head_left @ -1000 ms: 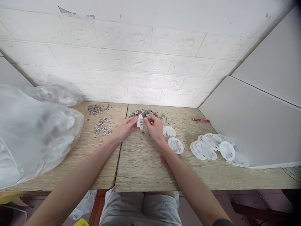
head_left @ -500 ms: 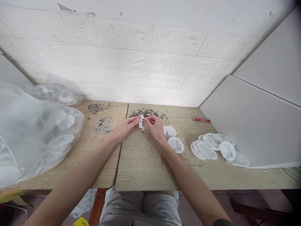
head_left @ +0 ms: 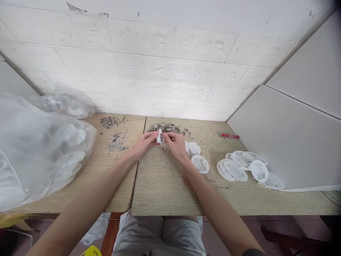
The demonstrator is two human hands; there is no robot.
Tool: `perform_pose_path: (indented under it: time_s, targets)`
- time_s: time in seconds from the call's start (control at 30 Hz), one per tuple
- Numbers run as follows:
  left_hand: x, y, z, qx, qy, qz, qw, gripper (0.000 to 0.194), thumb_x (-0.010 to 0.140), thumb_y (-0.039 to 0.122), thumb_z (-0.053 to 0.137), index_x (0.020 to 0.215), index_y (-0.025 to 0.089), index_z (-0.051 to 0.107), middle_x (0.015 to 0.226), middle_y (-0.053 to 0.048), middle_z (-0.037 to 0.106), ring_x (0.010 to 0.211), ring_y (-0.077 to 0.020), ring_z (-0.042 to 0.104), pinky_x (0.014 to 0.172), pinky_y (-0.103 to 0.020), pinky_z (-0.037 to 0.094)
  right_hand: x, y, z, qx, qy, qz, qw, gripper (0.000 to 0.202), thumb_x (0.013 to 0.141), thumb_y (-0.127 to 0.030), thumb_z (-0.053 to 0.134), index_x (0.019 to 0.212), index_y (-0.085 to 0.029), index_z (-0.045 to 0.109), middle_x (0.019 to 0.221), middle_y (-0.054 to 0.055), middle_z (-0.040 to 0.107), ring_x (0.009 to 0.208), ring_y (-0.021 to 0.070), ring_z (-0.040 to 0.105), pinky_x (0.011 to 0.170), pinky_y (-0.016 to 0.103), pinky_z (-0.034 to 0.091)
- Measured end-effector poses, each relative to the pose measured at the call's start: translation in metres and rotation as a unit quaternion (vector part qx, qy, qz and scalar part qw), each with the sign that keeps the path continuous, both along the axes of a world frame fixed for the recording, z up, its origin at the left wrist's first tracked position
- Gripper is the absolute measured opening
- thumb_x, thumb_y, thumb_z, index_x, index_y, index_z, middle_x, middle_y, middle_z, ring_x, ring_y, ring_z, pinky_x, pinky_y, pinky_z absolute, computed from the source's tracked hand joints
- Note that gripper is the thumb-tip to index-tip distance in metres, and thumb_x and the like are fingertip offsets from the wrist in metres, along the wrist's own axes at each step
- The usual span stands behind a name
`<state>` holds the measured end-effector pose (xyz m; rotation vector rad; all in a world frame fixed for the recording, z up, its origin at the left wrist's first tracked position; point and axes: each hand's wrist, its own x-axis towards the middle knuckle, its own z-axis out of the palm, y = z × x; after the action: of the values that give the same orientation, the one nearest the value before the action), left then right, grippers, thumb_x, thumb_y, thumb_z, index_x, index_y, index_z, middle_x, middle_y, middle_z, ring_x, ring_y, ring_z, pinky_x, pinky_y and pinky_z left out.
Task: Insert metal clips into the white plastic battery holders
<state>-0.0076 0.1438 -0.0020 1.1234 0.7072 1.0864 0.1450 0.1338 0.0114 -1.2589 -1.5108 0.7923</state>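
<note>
A round white plastic piece (head_left: 160, 137) is held edge-on between both hands, just in front of a pile of small metal parts (head_left: 166, 128). My left hand (head_left: 146, 143) grips it from the left between thumb and fingers. From the right, my right hand (head_left: 174, 143) has its fingers pinched against the face of the piece; whether a small part is between them is hidden. Close to my right wrist lie a few white discs (head_left: 199, 164), one with slots facing up.
A large translucent bag (head_left: 48, 149) fills the left side, with a smaller clear bag (head_left: 66, 103) behind it. Two small heaps of metal parts (head_left: 118, 141) lie left of the seam. At the right are several overlapping white discs (head_left: 234, 170) and a red tool (head_left: 229, 136).
The white piece has tilted slightly in my fingers. Both hands stay almost in place, and the whole view has shifted a little.
</note>
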Motion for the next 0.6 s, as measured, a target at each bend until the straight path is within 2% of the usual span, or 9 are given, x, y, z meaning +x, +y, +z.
perform_pose_path:
  time_s: [0.23,0.4,0.6]
  targets:
    - [0.001,-0.001,0.002,0.000,0.011,0.004,1.000,0.035,0.079,0.044,0.067,0.094,0.014,0.074,0.098,-0.010,0.071,0.095,-0.0209,0.062,0.093,-0.037,0.047,-0.002,-0.002,-0.001,0.006,-0.012,0.008,1.000,0.029,0.081,-0.035,0.053,0.075,-0.014,0.072,0.066,0.003,0.066,0.060,0.0151,0.056,0.057,0.026,0.039]
    - [0.000,0.000,0.000,-0.028,-0.028,0.006,0.999,0.033,0.079,0.044,0.066,0.090,0.013,0.073,0.099,-0.011,0.070,0.096,-0.0225,0.063,0.093,-0.040,0.047,0.006,0.005,0.000,0.006,-0.047,0.024,0.999,0.028,0.083,-0.034,0.053,0.076,-0.014,0.072,0.063,0.001,0.063,0.055,0.0122,0.049,0.054,0.025,0.036]
    - [-0.002,0.003,0.001,-0.089,-0.057,0.018,0.994,0.031,0.084,0.041,0.062,0.096,0.014,0.070,0.100,-0.011,0.070,0.092,-0.0202,0.063,0.086,-0.036,0.051,0.031,0.016,0.003,0.072,-0.157,0.085,0.981,0.024,0.084,-0.021,0.053,0.093,-0.019,0.074,0.087,0.005,0.069,0.074,0.0151,0.058,0.066,0.027,0.042]
